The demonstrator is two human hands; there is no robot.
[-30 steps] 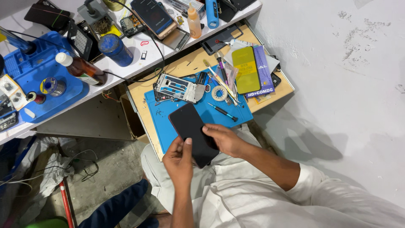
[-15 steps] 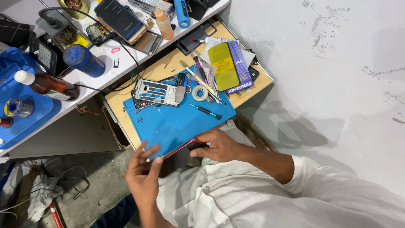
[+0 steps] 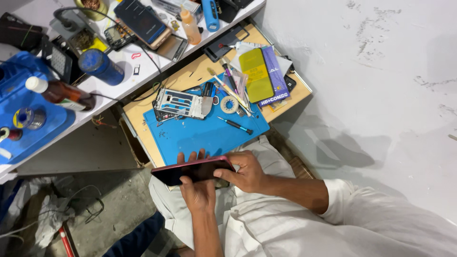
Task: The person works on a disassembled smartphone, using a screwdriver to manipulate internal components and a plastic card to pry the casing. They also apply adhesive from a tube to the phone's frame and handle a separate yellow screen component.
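Both my hands hold a dark phone with a red edge (image 3: pixel 193 170) over my lap, just in front of the blue work mat (image 3: pixel 200 138). The phone is tilted so its long edge faces me. My left hand (image 3: pixel 197 195) grips it from below, with fingertips showing above its far edge. From the right, my right hand (image 3: pixel 245 173) pinches the phone's right end. A bare phone frame (image 3: pixel 183 102), a tape roll (image 3: pixel 229 103) and a small screwdriver (image 3: pixel 235 125) lie on the mat beyond the phone.
The mat rests on a wooden board (image 3: pixel 190 76) with a yellow packet (image 3: pixel 257 76) and tools. Behind it, a white table (image 3: pixel 143 66) holds a blue can (image 3: pixel 101 66), a brown bottle (image 3: pixel 59 93), a blue tray (image 3: pixel 47 123) and another phone (image 3: pixel 143 21). Cables lie on the floor at the left.
The phone lay flat on the mat with its screen up; both hands have lifted and turned it so its red edge shows, and drawn it toward my lap.
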